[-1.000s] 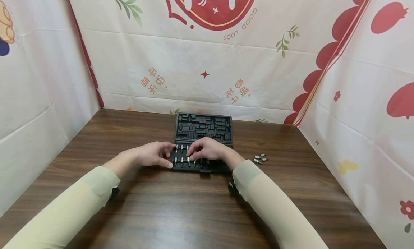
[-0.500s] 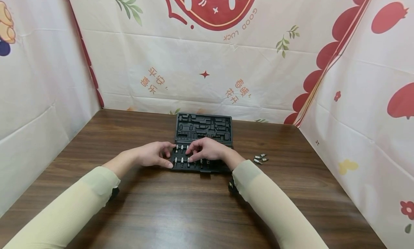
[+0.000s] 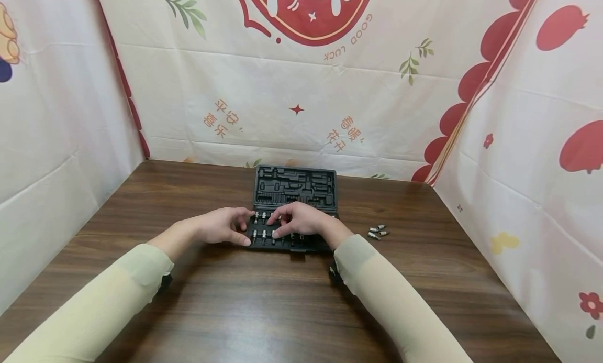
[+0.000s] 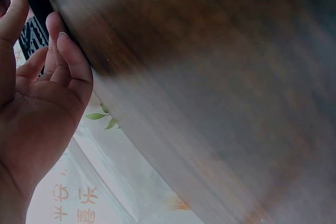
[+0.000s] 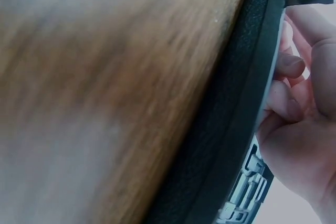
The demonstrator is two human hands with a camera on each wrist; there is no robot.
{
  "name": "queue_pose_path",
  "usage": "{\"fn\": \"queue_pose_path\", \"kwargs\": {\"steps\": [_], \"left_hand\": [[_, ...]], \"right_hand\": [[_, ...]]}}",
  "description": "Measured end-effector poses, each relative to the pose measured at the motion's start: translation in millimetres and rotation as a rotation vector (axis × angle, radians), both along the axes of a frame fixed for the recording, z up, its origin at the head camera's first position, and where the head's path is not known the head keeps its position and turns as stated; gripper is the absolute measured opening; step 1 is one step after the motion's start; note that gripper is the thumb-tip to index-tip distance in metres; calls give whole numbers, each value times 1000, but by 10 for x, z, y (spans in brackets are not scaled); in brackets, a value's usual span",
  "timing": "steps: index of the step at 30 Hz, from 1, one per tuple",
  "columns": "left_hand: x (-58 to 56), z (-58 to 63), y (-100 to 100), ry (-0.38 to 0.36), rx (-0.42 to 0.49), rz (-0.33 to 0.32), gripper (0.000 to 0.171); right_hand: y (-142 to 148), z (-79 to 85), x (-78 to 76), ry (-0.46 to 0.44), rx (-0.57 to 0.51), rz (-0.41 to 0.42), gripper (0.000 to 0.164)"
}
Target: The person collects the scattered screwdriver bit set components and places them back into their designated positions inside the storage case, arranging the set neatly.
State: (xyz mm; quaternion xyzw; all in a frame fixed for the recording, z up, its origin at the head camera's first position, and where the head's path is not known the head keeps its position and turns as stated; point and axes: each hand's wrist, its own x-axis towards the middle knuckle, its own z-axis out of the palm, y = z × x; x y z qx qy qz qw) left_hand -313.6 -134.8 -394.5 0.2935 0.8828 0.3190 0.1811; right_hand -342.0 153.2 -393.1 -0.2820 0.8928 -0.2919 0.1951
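Observation:
A black tool case (image 3: pixel 298 252) lies unfolded on the table, with two rows of bit sockets in its lower half. My left hand (image 3: pixel 221 226) rests at the case's left edge, thumb by the front corner and fingers by the back one, loosely bent. Over the lower half is my right hand (image 3: pixel 301 219), its thumb pressing on a silver bit socket (image 3: pixel 274 234) in the front row. The index finger stands apart from that thumb. Part of both rows is hidden under this hand. In the right wrist view, the case's side wall covers the fingertips.
Several loose bit sockets (image 3: pixel 378 232) lie on the wooden table (image 3: pixel 245 300) to the right of the case. The moulded lid (image 3: pixel 297 185) leans back behind. Printed cloth (image 3: pixel 282 80) hangs along the back and both sides.
The bit socket under my right hand stood tilted between thumb and index finger; it now lies down in the front row, thumb on it. My left hand has stayed put.

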Motion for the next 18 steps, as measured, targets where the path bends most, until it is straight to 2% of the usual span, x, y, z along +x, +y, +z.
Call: {"fn": "queue_pose_path", "kwargs": {"steps": [18], "left_hand": [[15,11,-15,14,1,-16,83]], "right_hand": [[-40,18,-5,-16,24,-6,27]]}}
